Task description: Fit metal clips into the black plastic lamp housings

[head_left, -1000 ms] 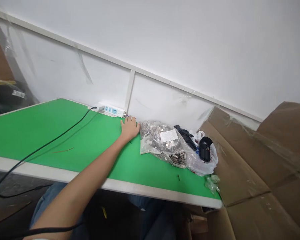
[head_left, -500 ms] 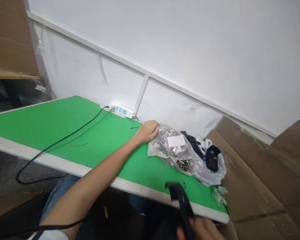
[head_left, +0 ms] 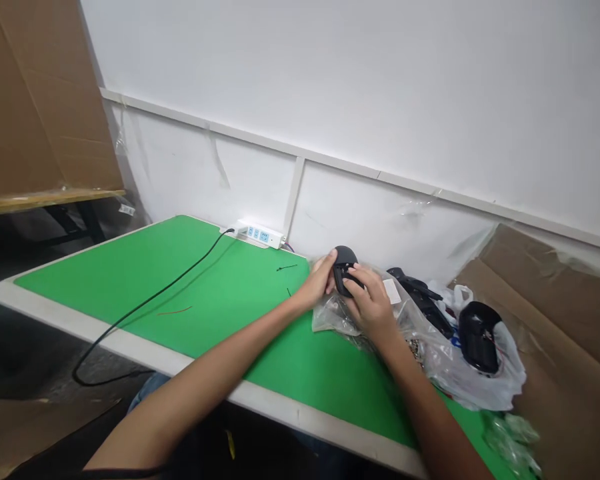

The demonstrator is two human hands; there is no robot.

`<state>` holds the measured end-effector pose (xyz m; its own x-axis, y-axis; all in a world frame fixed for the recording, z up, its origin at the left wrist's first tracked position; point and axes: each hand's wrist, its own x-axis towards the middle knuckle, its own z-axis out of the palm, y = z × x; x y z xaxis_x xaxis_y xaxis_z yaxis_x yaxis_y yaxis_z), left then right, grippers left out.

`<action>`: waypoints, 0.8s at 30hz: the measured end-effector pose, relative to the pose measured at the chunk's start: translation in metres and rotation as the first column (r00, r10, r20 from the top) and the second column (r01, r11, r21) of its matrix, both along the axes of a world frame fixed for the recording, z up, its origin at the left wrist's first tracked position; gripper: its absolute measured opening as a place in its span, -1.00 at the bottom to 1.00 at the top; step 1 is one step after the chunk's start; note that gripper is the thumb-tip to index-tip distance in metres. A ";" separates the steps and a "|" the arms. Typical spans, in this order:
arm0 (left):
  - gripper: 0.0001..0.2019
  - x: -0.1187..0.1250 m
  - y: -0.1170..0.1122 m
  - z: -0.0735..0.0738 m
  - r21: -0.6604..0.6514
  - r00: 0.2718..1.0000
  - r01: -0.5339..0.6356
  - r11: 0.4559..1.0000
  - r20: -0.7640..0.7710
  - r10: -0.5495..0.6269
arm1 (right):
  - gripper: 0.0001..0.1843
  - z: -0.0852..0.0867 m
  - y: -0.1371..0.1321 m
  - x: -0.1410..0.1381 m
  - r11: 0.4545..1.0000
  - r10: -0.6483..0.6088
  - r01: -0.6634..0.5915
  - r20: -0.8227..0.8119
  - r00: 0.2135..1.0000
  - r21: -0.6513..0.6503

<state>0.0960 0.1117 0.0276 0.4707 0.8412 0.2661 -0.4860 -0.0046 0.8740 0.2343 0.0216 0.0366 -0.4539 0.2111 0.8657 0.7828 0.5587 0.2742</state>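
My left hand (head_left: 317, 283) grips the left side of a black rounded plastic casing (head_left: 347, 257), its thumb close to the top edge. From the right, the fingers of my right hand (head_left: 374, 307) press on the front of the casing, where an opening with small parts shows. I cannot tell exactly what kind of casing it is. Beneath my hands lies a clear plastic bag (head_left: 331, 317) of small metal parts, partly hidden by my right hand and forearm. A white label (head_left: 392, 291) shows on the bag.
On the right, a similar black shell (head_left: 479, 337) rests on a white plastic bag (head_left: 513, 367), beside black parts (head_left: 425, 300). Crumpled clear plastic (head_left: 513, 430) lies at the near right corner. A power strip (head_left: 263, 235) stands by the wall; its black cable (head_left: 165, 287) crosses the green tabletop (head_left: 220, 293).
My right hand has come up from the table's near edge, where it held a curved black piece. My left hand has left the clear bag's edge and now holds the casing with it.
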 end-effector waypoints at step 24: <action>-0.63 -0.016 -0.015 0.032 -0.650 0.946 0.288 0.703 0.309 -0.101 | -0.49 -0.013 -0.005 -0.001 0.969 -0.171 0.086 -0.372 0.912 -0.234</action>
